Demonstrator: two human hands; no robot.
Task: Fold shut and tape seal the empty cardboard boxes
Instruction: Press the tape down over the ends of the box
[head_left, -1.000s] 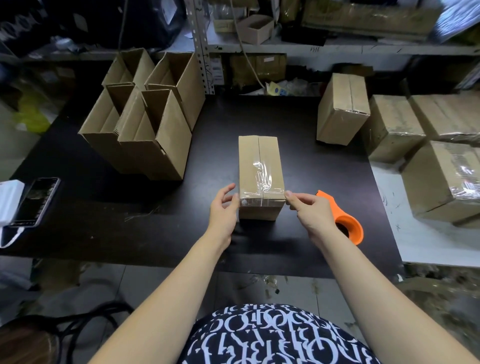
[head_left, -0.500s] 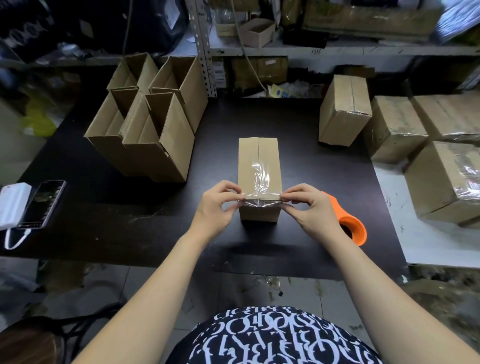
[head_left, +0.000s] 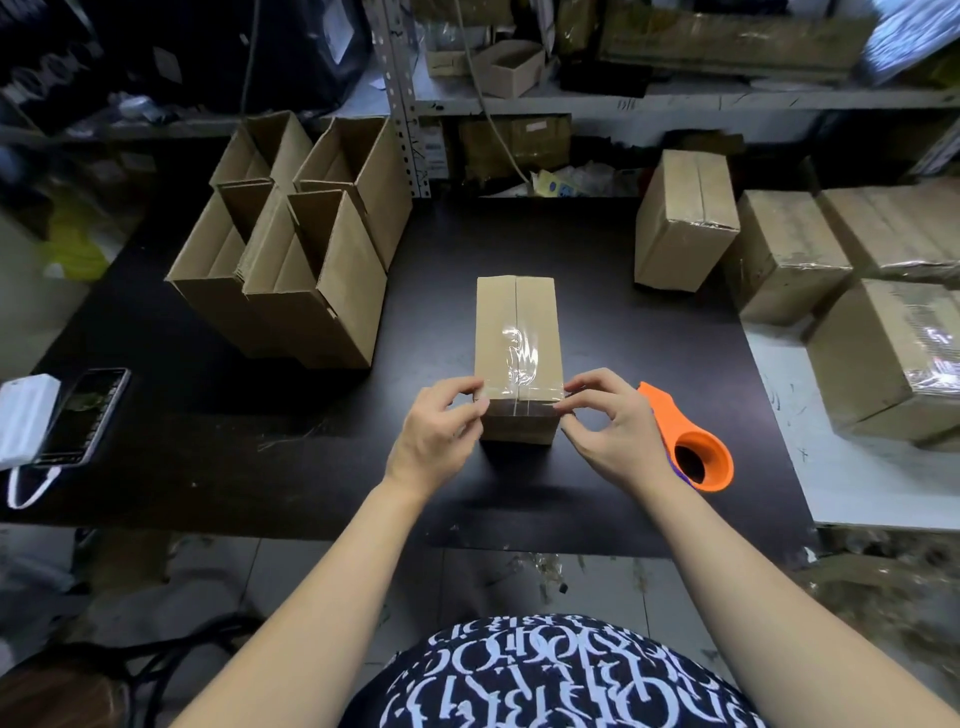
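- Closest to us, a dark garment with a white letter-like print (head_left: 561, 675) fills the bottom edge; we cannot read any word in it.
- Next, our left hand (head_left: 436, 426) and right hand (head_left: 613, 431) each curl thumb and fingers round a near top corner of the closed brown cardboard box (head_left: 517, 332), pinching it over the shiny clear tape strip (head_left: 519, 358).
- That box lies in the middle of the black table (head_left: 311, 467), its long seam running away from us.
- Just right of our right hand rests the orange plastic tape dispenser (head_left: 691, 447).
- At the table's left edge lie a dark phone (head_left: 88, 415) and a white pack (head_left: 26, 410).
- Farther left stand four open brown cartons (head_left: 291, 260); farther right, a sealed brown carton (head_left: 685, 218).
- On the shelf post, a white label (head_left: 434, 150) is too blurred to read.
- Half a second ago the tape end stood loose at the edge; now it lies flat down the near face, and our fingers have slid lower.
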